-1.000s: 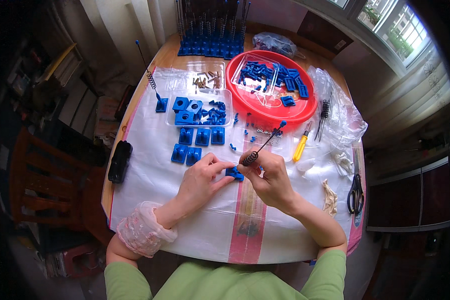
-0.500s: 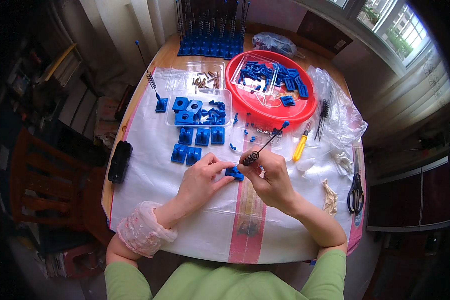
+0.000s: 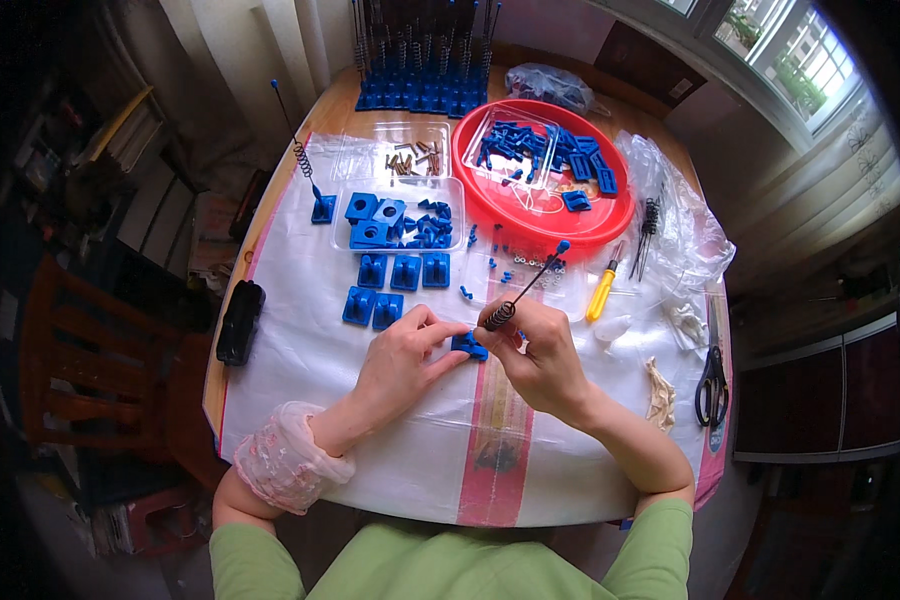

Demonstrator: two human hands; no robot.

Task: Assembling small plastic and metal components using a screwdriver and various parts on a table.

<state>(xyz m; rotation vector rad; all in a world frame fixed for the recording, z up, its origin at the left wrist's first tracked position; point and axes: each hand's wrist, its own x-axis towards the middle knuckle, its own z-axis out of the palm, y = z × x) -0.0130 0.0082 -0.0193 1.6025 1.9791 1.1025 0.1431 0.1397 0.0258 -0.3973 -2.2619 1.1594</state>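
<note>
With the left hand pinching the blue block flat on the sheet near the table's middle, the right hand, closed on the spring rod, should probably press it squarely in without tilting the block.

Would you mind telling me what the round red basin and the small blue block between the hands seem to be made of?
Red basin: probably moulded plastic, glossy, judging by the uniform colour and the sheen on its rim.
Small blue block: likely rigid plastic, matte, evenly coloured like the other blue pieces nearby; mostly hidden by the fingers, so uncertain.
</note>
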